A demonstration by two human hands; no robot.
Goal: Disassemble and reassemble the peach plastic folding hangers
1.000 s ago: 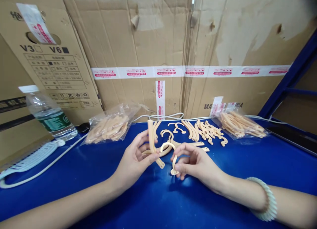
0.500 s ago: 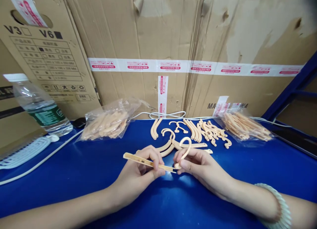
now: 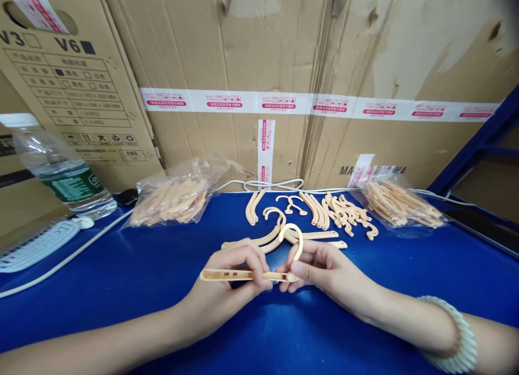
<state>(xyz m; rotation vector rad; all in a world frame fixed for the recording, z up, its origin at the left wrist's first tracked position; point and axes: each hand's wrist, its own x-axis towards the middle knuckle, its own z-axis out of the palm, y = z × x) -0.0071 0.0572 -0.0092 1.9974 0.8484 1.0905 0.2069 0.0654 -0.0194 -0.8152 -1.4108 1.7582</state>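
Note:
My left hand is closed around a cream plastic hanger arm, its hollow side with small slots turned toward me. Pinched in my right hand is a curved hanger hook, its bend uppermost. The hook's base meets the right end of the arm; whether it is locked in, I cannot tell. Just behind my hands lie hangers with hooks and arms joined, partly hidden by my fingers.
Loose hanger arms and a heap of hooks lie at the back. Clear bags of parts flank them. A water bottle and a white hairbrush stand left. Cardboard walls the blue table.
The hook has moved left and down, so its base now sits at the arm's end. The arm has turned nearly level, its hollow side facing me more. The view has shifted slightly.

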